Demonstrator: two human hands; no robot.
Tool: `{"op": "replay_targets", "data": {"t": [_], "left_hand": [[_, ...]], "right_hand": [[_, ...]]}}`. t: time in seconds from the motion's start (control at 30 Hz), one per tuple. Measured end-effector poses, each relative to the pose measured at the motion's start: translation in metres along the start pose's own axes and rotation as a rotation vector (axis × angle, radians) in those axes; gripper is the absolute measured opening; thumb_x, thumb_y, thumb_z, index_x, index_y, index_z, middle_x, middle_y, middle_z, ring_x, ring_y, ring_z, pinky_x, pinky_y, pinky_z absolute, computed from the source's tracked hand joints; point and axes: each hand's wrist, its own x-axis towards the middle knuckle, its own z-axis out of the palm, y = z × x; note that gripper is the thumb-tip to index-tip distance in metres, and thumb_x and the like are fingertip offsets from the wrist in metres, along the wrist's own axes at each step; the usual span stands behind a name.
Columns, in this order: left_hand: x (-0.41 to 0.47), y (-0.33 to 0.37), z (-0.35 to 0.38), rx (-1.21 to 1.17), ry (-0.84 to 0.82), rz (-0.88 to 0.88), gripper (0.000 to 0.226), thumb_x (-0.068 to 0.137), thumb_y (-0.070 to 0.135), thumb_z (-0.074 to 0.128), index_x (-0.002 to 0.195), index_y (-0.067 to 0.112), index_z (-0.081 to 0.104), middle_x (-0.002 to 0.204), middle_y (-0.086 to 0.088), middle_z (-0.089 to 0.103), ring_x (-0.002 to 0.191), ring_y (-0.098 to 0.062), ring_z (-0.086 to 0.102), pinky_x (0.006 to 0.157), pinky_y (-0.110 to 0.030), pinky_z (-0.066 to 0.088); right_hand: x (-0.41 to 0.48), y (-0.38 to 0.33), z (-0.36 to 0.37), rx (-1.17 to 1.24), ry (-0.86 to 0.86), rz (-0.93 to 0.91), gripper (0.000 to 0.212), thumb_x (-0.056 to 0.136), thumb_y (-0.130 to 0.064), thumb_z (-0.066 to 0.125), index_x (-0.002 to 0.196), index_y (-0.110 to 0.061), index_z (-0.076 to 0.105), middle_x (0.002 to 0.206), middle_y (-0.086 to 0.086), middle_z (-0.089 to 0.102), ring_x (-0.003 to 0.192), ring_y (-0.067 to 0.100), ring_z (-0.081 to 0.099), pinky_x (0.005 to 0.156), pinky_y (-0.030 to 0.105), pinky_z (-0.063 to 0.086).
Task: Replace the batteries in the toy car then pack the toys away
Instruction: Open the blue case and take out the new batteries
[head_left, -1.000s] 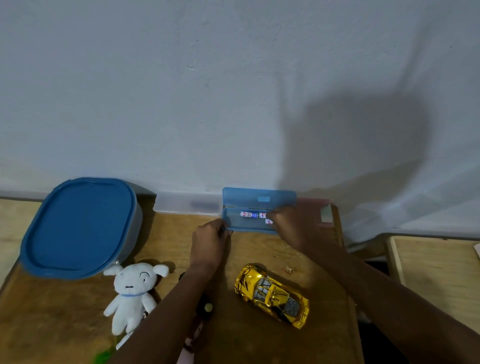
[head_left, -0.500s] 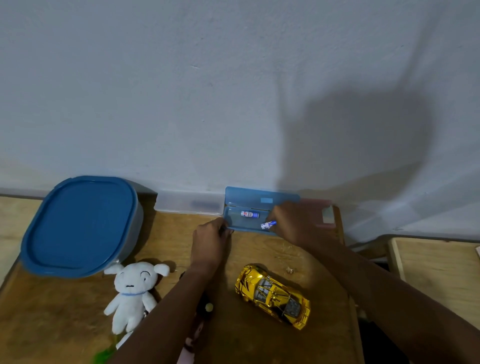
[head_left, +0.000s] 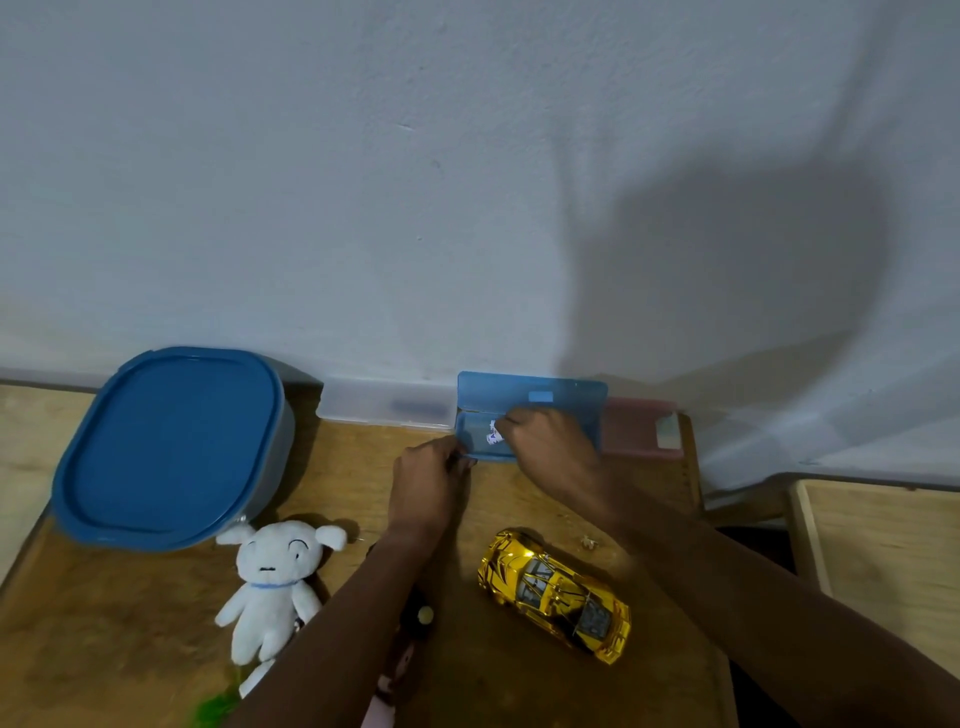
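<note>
Early stage, judging by the layout. The gold toy car (head_left: 556, 592) sits on its wheels on the wooden table (head_left: 104, 623), near the person, untouched; its battery hatch is not in view and there is no sign of a swap. Batteries are being fetched from the blue case (head_left: 530, 395), which stands open at the wall, lid up.

The right hand (head_left: 550, 447) reaches into the case, fingers curled, pinching a white-labelled battery (head_left: 493, 434) at the fingertips. The left hand (head_left: 431, 478) has curled fingers gripping the case's front-left corner, steadying it.

Left to do: get the cells out, open the car, swap, close, then pack. The blue tub (head_left: 166, 447) has its lid on, and all toys are out.

Counts:
- Toy cars: 1
- Batteries visible: 1; any others are hidden by the hand
- Slim cases along the wall: 3, namely the clear case (head_left: 384, 408), the blue one and the pink case (head_left: 644, 434)
- Tubs: 1
- White plush dog (head_left: 270, 582): 1
- Dark small toy (head_left: 423, 616) under the left forearm: at least 1, mostly hidden, so I cannot count
- Hands: 2
</note>
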Motion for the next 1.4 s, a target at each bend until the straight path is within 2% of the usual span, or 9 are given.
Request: {"op": "replay_targets", "data": {"t": [0.3,0.47,0.7,0.83,0.9,0.97,1.03,1.23,1.4], "left_hand": [[0.001,-0.001,-0.001,-0.007,-0.004,-0.004,0.010,0.092,0.017,0.070,0.101,0.017,0.074,0.096,0.000,0.076,0.082,-0.009,0.066,0.074,-0.023,0.052],[0.000,0.001,0.000,-0.011,0.002,-0.006,0.012,0.092,0.016,0.069,0.103,0.016,0.074,0.097,-0.001,0.076,0.084,-0.010,0.067,0.075,-0.025,0.055],[-0.002,0.002,0.000,-0.015,-0.004,-0.028,0.014,0.093,0.015,0.068,0.107,0.015,0.073,0.105,-0.003,0.075,0.094,-0.013,0.068,0.080,-0.025,0.055],[0.000,0.004,-0.003,-0.016,0.000,-0.023,0.013,0.092,0.016,0.069,0.105,0.014,0.073,0.105,-0.005,0.075,0.096,-0.017,0.068,0.081,-0.027,0.054],[0.000,0.005,-0.003,-0.011,0.004,-0.024,0.014,0.091,0.017,0.070,0.104,0.013,0.073,0.103,-0.006,0.075,0.094,-0.020,0.069,0.080,-0.030,0.054],[0.000,0.005,-0.003,0.002,0.022,-0.007,0.014,0.088,0.020,0.073,0.100,0.013,0.073,0.098,-0.008,0.076,0.089,-0.024,0.070,0.079,-0.033,0.054],[-0.002,0.005,-0.003,-0.012,0.039,0.003,0.018,0.086,0.021,0.076,0.102,0.012,0.073,0.097,-0.008,0.076,0.087,-0.025,0.070,0.079,-0.033,0.054],[-0.007,0.007,-0.004,-0.058,0.056,0.009,0.026,0.085,0.022,0.078,0.107,0.010,0.074,0.104,-0.008,0.076,0.091,-0.021,0.069,0.085,-0.029,0.053],[-0.008,0.011,-0.005,-0.058,0.041,0.001,0.025,0.087,0.022,0.076,0.109,0.010,0.073,0.106,-0.008,0.075,0.091,-0.016,0.067,0.082,-0.024,0.049]], "right_hand": [[0.006,0.001,0.000,-0.064,-0.104,0.033,0.018,0.095,-0.013,0.057,0.110,-0.015,0.066,0.091,0.007,0.071,0.083,0.027,0.067,0.061,0.032,0.046],[0.010,0.002,-0.003,0.083,-0.122,0.073,0.011,0.093,-0.017,0.059,0.095,-0.015,0.070,0.083,0.010,0.067,0.082,0.027,0.063,0.062,0.030,0.036],[0.007,0.009,-0.002,0.334,-0.095,0.192,0.015,0.092,-0.022,0.064,0.101,-0.021,0.076,0.089,0.004,0.072,0.085,0.023,0.064,0.060,0.024,0.033],[-0.008,0.017,-0.010,0.623,0.003,0.344,0.032,0.087,-0.027,0.075,0.116,-0.016,0.073,0.107,0.004,0.075,0.090,0.017,0.066,0.067,0.024,0.041],[-0.021,0.026,-0.015,0.671,-0.086,0.336,0.032,0.083,-0.028,0.078,0.113,-0.017,0.075,0.105,0.006,0.076,0.089,0.018,0.068,0.070,0.028,0.047],[-0.038,0.032,-0.011,0.683,-0.216,0.312,0.023,0.080,-0.027,0.079,0.102,-0.019,0.080,0.098,0.004,0.077,0.085,0.017,0.069,0.075,0.036,0.055],[-0.055,0.034,-0.004,0.652,-0.289,0.358,0.029,0.080,-0.024,0.080,0.108,-0.017,0.078,0.107,0.003,0.075,0.092,0.017,0.068,0.082,0.038,0.056],[-0.073,0.029,0.005,0.697,-0.218,0.432,0.034,0.076,-0.021,0.084,0.109,-0.013,0.077,0.106,0.004,0.076,0.088,0.015,0.068,0.075,0.031,0.053],[-0.080,0.021,0.000,0.576,-0.131,0.415,0.034,0.076,-0.023,0.084,0.109,-0.016,0.077,0.102,0.001,0.076,0.081,0.011,0.065,0.066,0.026,0.046]]}}
